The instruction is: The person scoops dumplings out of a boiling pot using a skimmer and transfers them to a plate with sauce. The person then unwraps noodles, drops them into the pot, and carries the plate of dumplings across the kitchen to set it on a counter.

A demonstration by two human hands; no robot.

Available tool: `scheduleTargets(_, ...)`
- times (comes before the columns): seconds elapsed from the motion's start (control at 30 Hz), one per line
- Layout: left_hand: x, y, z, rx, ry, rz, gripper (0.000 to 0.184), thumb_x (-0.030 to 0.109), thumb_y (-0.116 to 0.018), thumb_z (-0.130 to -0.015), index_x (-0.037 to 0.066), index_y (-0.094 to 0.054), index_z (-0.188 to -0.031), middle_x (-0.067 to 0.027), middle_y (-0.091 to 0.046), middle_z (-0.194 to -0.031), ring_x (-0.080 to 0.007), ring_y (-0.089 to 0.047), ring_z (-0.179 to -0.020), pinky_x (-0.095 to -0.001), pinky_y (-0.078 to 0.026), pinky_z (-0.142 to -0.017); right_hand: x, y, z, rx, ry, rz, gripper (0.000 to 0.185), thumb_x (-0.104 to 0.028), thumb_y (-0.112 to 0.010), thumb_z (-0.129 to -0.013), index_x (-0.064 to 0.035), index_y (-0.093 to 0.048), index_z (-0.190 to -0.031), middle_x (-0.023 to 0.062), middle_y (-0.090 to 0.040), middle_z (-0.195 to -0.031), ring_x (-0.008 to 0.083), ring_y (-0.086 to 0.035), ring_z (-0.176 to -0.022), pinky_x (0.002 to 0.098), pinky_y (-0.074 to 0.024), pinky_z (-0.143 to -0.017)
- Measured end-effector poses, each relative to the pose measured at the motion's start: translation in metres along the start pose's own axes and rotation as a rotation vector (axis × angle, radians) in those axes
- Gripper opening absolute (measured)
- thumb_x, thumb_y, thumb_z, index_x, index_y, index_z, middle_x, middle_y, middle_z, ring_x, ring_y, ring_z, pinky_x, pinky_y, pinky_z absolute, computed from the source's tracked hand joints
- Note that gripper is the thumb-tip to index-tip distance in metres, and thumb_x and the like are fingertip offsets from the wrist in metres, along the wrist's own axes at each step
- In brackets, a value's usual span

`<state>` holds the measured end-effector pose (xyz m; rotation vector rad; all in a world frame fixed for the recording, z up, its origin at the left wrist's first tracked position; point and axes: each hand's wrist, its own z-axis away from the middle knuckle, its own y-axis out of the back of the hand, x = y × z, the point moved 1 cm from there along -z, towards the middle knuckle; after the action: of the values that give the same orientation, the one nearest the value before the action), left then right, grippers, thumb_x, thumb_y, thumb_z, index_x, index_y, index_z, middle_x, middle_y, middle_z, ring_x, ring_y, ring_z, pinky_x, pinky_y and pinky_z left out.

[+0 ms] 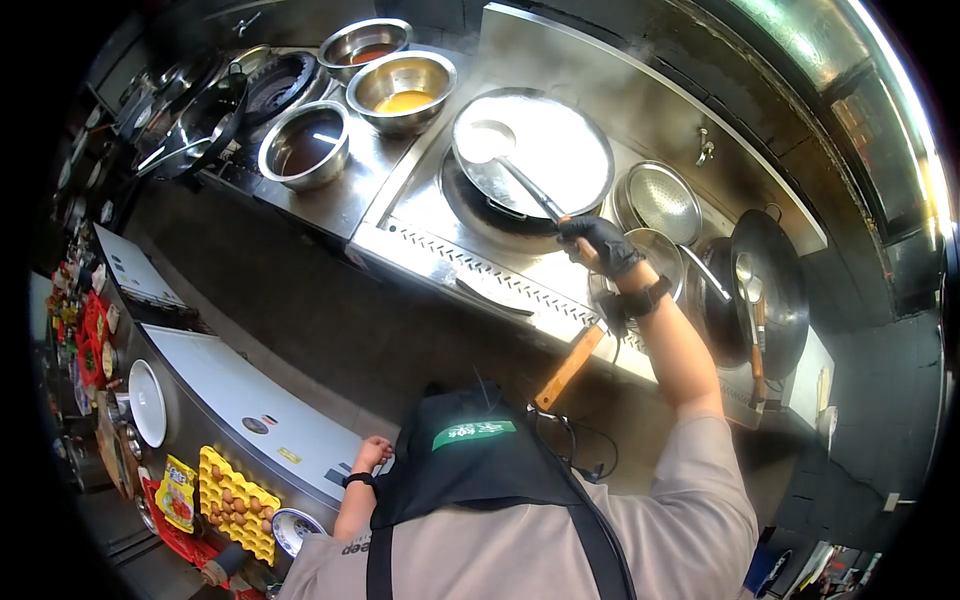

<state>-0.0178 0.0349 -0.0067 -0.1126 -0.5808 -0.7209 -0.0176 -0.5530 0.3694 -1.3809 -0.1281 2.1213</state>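
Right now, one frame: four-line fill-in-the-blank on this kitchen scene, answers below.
The hand gripping the ladle is the person's ____ one.
The glove on it is ____ in colour.
The left hand is beside the person's black ____, which bears a green label.
The eggs sit in a tray coloured ____.

Missing words: right; black; apron; yellow

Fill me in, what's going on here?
The person's right hand, in a black glove, grips a ladle, its bowl at the wok on the stove. Glare hides whether it dips into anything. The left hand is low at the person's side, with nothing visible in it. Three steel bowls stand left of the wok.
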Motion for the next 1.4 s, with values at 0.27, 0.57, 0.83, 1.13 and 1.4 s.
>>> scheduleTargets(0.27, -0.001, -0.002, 0.001, -0.003, -0.019, 0.021, 0.007, 0.013, -0.053, -0.089, 0.007, -0.056, -0.09, -0.0033, -0.06, -0.075, -0.0124, -0.057, -0.061, -0.0256, -0.045, -0.05, -0.057, 0.019, 0.004, 0.063, 0.188, 0.059, 0.016, -0.006, -0.057, -0.083, 0.0021, -0.058, -0.097, 0.0049, -0.055, -0.072, 0.0104, -0.05, -0.055, 0.0196, -0.0419, -0.049)
scheduleTargets(0.57, 0.004, -0.011, 0.002, 0.018, -0.007, -0.015, 0.009, 0.015, -0.054, -0.09, 0.006, -0.057, -0.092, -0.0043, -0.061, -0.077, -0.0137, -0.059, -0.063, -0.0266, -0.047, -0.051, -0.127, 0.101, 0.02, 0.336, 0.222, 0.037, 0.012, -0.014, -0.06, -0.084, -0.0014, -0.06, -0.083, 0.0044, -0.057, -0.064, 0.0131, -0.049, -0.047, 0.0228, -0.0409, -0.042)
scheduleTargets(0.83, 0.007, -0.009, -0.015, 0.001, -0.018, -0.015, 0.009, 0.014, -0.053, -0.09, 0.008, -0.057, -0.094, -0.0043, -0.062, -0.079, -0.0144, -0.06, -0.067, -0.0289, -0.049, -0.057, -0.125, 0.242, -0.038, 0.629, 0.343, 1.061, 0.014, -0.013, -0.062, -0.079, -0.0033, -0.06, -0.069, 0.0056, -0.054, -0.057, 0.0157, -0.05, -0.044, 0.0302, -0.0386, -0.04)
scheduleTargets(1.13, 0.008, -0.006, -0.039, -0.113, 0.015, 0.032, 0.01, 0.015, -0.053, -0.09, 0.007, -0.055, -0.096, -0.0061, -0.06, -0.078, -0.0161, -0.059, -0.066, -0.0273, -0.05, -0.054, -0.113, 0.207, 0.026, 1.146, 0.356, 1.558, 0.025, -0.024, -0.048, -0.085, -0.0048, -0.059, -0.097, 0.0242, -0.063, -0.09, 0.0415, -0.06, -0.087, 0.0484, -0.0467, -0.076)
scheduleTargets(1.4, 0.071, -0.042, -0.011, -0.052, -0.126, -0.241, 0.015, 0.015, -0.05, -0.091, 0.005, -0.058, -0.098, -0.0053, -0.061, -0.084, -0.0153, -0.06, -0.071, -0.0281, -0.051, -0.059, -0.055, 0.191, 0.101, 0.688, 0.409, 0.777, 0.031, -0.018, -0.06, -0.08, 0.0015, -0.059, -0.104, 0.0014, -0.053, -0.064, 0.0086, -0.05, -0.05, 0.0233, -0.0411, -0.046)
